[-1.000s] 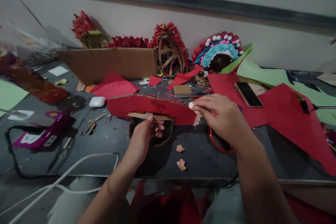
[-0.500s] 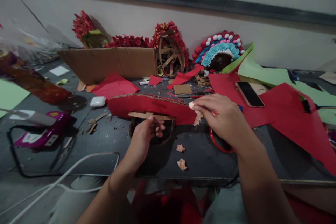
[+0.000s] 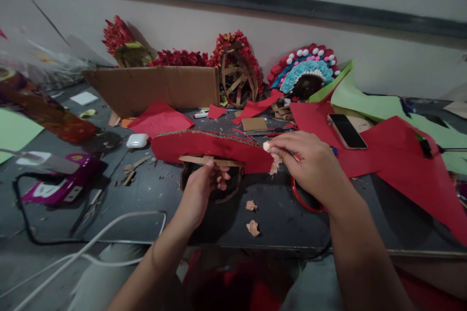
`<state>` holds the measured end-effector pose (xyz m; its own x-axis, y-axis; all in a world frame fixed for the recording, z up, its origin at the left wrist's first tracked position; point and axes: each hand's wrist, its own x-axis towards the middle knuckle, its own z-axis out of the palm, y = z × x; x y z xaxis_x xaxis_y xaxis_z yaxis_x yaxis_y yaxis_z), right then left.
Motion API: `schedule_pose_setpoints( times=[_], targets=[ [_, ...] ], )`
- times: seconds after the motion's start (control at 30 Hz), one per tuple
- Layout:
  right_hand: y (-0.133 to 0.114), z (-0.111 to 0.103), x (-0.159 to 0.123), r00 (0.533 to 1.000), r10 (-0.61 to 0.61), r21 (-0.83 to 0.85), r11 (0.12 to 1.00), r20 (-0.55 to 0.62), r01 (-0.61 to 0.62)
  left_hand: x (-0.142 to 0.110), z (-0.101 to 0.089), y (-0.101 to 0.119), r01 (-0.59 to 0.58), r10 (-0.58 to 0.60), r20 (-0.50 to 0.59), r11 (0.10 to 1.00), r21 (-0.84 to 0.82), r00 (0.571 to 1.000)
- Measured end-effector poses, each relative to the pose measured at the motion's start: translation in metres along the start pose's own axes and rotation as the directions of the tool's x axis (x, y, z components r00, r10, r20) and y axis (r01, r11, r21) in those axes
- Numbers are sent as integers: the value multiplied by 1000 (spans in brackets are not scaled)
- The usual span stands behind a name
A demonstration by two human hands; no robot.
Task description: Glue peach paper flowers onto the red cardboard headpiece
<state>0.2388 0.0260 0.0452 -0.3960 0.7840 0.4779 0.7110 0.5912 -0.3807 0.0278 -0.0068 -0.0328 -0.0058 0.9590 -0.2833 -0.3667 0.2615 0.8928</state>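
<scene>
A curved cardboard piece faced in red paper (image 3: pixel 207 146) stands over the dark table in front of me, with a brown cardboard strip (image 3: pixel 229 162) along its lower edge. The thumb of my left hand (image 3: pixel 200 184) presses on that strip, its fingers curled beneath. Below the strip is a rounded cardboard band (image 3: pixel 239 187), partly hidden by the hand. At the red piece's right end, my right hand (image 3: pixel 308 160) pinches a small pale lump (image 3: pixel 266 146) between thumb and fingertips; its material is unclear. A peach-coloured crumpled shred (image 3: pixel 275 163) hangs just below.
Two crumpled peach scraps (image 3: pixel 251 227) lie near the front edge. Red-handled scissors (image 3: pixel 301 199) are partly under my right hand. Around them are a phone (image 3: pixel 348 130), red paper (image 3: pixel 394 155), a white earbud case (image 3: pixel 137 141), a purple power strip (image 3: pixel 54 189) and a cardboard panel (image 3: pixel 153 86).
Both hands and the red cardboard piece hold almost the same position. Only a slight shift of the camera view shows.
</scene>
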Motion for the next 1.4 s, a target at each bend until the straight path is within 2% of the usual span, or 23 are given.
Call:
schedule_pose_setpoints(
  times=[1.4],
  targets=[
    [-1, 1, 0, 1000, 3, -42, 999, -8, -4, 0, 1, 0, -28, 28, -11, 1000, 5, 1000]
  ],
)
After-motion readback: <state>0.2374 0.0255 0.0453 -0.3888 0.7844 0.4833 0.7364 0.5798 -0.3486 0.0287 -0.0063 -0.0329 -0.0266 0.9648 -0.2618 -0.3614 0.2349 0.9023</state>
